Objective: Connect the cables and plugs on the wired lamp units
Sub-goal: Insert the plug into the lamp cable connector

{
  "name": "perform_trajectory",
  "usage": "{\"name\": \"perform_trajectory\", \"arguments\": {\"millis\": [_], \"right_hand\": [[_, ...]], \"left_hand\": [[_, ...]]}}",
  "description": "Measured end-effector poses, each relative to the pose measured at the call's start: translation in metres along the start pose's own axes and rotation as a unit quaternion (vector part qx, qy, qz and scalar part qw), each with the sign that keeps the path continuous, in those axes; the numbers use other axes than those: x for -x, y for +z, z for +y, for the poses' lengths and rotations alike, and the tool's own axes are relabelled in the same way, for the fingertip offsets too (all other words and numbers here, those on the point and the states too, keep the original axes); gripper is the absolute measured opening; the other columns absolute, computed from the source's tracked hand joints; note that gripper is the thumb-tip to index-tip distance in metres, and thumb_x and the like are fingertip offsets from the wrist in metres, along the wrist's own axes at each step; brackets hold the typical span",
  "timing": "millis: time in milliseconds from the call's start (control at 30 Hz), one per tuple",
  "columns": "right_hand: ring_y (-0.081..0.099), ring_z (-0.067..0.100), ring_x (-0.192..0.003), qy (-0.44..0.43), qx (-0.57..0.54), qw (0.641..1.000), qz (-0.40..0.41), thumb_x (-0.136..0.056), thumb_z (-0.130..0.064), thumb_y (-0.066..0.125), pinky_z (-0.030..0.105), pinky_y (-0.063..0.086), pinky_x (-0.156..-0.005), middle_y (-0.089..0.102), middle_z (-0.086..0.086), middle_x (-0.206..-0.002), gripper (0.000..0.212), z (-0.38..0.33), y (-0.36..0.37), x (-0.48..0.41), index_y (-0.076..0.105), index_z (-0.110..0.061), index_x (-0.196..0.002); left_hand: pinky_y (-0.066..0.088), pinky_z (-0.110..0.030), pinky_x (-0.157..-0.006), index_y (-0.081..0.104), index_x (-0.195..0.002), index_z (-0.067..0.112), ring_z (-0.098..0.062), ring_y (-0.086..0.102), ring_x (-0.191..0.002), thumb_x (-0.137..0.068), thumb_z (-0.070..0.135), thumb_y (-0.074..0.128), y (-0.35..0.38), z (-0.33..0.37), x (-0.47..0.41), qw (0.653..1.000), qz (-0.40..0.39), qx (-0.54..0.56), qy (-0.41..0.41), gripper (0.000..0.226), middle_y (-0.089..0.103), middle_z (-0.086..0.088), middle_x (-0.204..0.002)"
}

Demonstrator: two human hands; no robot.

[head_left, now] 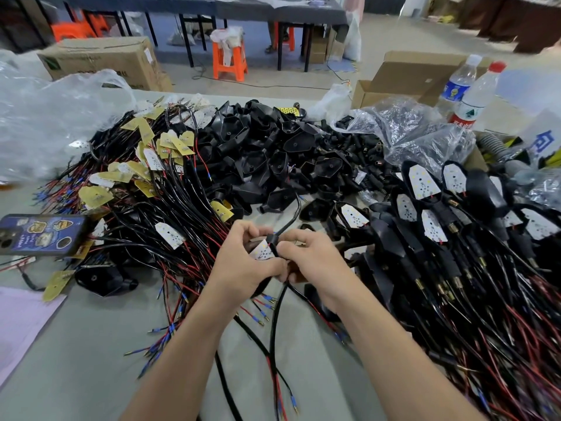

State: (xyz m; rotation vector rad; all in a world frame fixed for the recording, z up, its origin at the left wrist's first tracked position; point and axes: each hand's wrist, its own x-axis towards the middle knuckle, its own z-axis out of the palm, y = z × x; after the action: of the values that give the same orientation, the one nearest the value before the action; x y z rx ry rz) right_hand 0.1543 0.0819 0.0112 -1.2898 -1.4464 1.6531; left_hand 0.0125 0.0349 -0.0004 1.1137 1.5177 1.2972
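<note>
A clear plastic bag (54,117) lies at the far left of the grey table (91,344), and near it a phone (42,235) lies back-up. Beside the phone spreads a tangle of wired boards (145,177) — yellow and white plates on black and red leads with blue-sleeved tips.

At the middle, near the front edge, the left hand (249,262) is closed round a lamp unit (263,252), held just above the table. Its fingers curl over the top, and the thumb side presses the white dotted board from below. The right hand (312,262) meets it, touching. Finger and thumb pinch the black sleeve at the board's right edge, and the other fingers are curled in. A black cable (274,314) hangs from between the hands and runs toward the viewer, ending in red and black wires. A second stretch arcs up and away behind the knuckles.

Behind the hands sits a heap of black housings (273,153). To the right lies a row of finished units (440,208) — white boards seated in black shells, leads trailing forward. Two bottles (476,95) stand at the far right.
</note>
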Motion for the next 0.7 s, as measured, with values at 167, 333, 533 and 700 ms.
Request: {"name": "perform_trajectory", "arguments": {"millis": [167, 333, 533, 700], "right_hand": [[0.061, 0.018, -0.057, -0.002, -0.031, 0.999, -0.041, -0.087, -0.010, 0.064, 0.021, 0.048, -0.050, 0.066, 0.015, -0.068, 0.016, 0.003, -0.005, 0.004, 0.077, -0.019, -0.085], [0.058, 0.016, -0.054, -0.006, -0.038, 0.999, 0.028, -0.089, -0.006, 0.064, 0.025, 0.050, -0.054, 0.066, 0.004, -0.064, 0.028, 0.008, -0.006, -0.001, 0.079, -0.026, -0.076], [0.059, 0.012, -0.053, -0.025, -0.074, 0.987, 0.138, -0.089, -0.010, 0.069, 0.022, 0.049, -0.054, 0.072, -0.001, -0.066, 0.015, 0.013, -0.001, -0.009, 0.076, -0.022, -0.093], [0.058, 0.014, -0.051, -0.036, -0.110, 0.982, 0.147, -0.092, -0.007, 0.068, 0.020, 0.048, -0.052, 0.070, 0.001, -0.064, 0.015, 0.014, 0.000, -0.009, 0.072, -0.021, -0.096]], "left_hand": [[0.056, -0.034, -0.079, 0.046, -0.091, 0.017, -0.020, 0.070, -0.099, -0.068, 0.000, 0.086, 0.001, -0.009, 0.001, 0.999, -0.033, -0.011, -0.003, 0.049, 0.071, 0.007, -0.120], [0.059, -0.040, -0.087, 0.064, -0.078, 0.023, -0.011, 0.071, -0.089, -0.082, 0.026, 0.082, 0.000, -0.014, 0.002, 0.998, 0.048, -0.021, 0.018, 0.018, 0.076, 0.009, -0.103], [0.057, -0.030, -0.074, 0.074, -0.075, 0.025, -0.008, 0.064, -0.072, -0.088, 0.026, 0.081, 0.003, -0.022, 0.001, 0.993, 0.112, -0.023, -0.004, 0.014, 0.077, 0.010, -0.085], [0.047, -0.014, -0.057, 0.070, -0.070, 0.016, -0.006, 0.051, -0.060, -0.085, 0.026, 0.084, 0.007, -0.026, -0.002, 0.992, 0.116, 0.017, -0.041, 0.023, 0.062, 0.006, -0.063]]}}
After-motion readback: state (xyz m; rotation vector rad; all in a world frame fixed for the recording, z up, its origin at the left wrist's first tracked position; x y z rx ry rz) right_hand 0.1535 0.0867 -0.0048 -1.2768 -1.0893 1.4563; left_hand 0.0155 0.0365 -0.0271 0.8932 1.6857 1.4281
